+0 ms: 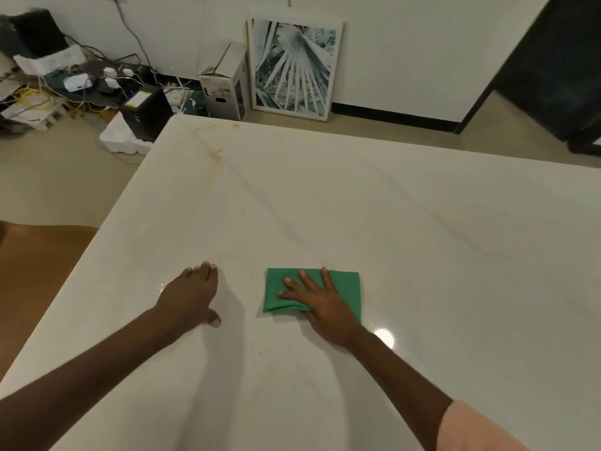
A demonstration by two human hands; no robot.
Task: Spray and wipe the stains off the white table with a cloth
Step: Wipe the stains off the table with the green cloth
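Flat right hand [320, 307] partly hides green cloth [312, 289].

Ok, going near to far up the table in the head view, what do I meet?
Right hand pressing flat on the green cloth, left hand level with it, then bare white table, then orange stains near the far left corner.

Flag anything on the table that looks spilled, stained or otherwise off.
Brownish-orange stains mark the white table near its far left corner, well beyond the green cloth under the right hand. The left hand rests flat. No spray bottle is in view.
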